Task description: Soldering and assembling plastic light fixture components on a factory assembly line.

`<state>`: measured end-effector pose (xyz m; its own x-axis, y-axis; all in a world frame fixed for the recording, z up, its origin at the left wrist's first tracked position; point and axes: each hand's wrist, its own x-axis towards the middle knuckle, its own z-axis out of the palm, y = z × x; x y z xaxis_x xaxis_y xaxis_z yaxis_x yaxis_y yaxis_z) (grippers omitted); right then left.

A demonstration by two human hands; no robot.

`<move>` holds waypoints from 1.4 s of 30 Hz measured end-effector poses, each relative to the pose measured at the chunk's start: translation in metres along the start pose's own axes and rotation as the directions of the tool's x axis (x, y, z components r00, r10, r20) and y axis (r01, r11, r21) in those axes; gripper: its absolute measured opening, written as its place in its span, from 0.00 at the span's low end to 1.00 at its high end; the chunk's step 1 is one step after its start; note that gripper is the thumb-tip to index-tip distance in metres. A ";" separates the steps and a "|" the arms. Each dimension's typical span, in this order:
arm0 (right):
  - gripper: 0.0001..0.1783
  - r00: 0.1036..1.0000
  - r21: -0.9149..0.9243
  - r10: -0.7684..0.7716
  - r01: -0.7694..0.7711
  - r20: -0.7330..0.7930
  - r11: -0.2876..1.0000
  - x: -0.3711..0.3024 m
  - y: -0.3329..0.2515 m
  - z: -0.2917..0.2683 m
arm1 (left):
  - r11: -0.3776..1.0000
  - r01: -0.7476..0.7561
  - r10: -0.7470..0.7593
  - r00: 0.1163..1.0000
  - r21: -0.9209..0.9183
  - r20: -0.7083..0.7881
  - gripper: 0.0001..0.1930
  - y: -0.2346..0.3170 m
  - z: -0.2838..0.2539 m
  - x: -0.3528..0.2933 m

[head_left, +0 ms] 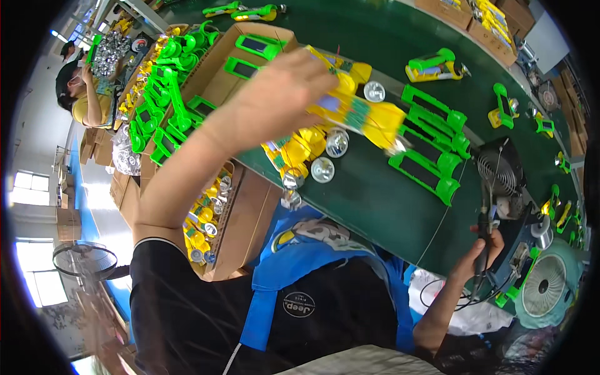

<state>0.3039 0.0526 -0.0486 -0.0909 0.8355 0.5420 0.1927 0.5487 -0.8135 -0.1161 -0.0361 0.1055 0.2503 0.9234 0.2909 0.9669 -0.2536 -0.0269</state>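
Observation:
My left hand (284, 100) reaches over the green work surface, its fingers closed on a yellow lamp housing (359, 115) with a green part in its middle; the end is smeared by motion. Below it lie several more yellow housings (300, 150) with round silver reflectors (322, 169). To their right sits a row of bright green frames (425, 169) with dark panels. At the right, my right hand (487, 253) is wrapped round the black handle of a soldering iron (483, 228), its tip pointing up beside a black fan-like unit (500, 169).
A carton (212, 84) of green frames stands at the left, above a box of yellow housings (203, 225). Green-and-yellow lamps (434, 65) lie across the far side. A solder spool (541, 231) and a pale green fan (544, 284) are at the right. Another person (87, 94) works at far left.

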 end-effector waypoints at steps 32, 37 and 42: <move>0.15 0.871 0.131 0.429 -0.466 0.239 0.875 -0.035 -0.027 0.008 | 0.785 0.099 -0.038 0.993 -0.612 0.113 0.08 0.158 0.135 0.040; 0.14 0.841 0.085 0.483 -0.514 0.245 0.853 -0.032 -0.031 0.010 | 0.808 0.116 -0.035 0.988 -0.577 0.151 0.07 0.158 0.130 0.045; 0.13 0.846 0.045 0.474 -0.498 0.243 0.866 -0.031 -0.031 0.010 | 0.811 0.142 -0.047 0.983 -0.568 0.179 0.06 0.160 0.130 0.047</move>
<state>0.2904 0.0096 -0.0421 -0.2230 0.9746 0.0214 0.1685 0.0602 -0.9839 0.0562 0.0039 -0.0098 0.2090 0.9710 0.1165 0.7916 -0.2379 0.5628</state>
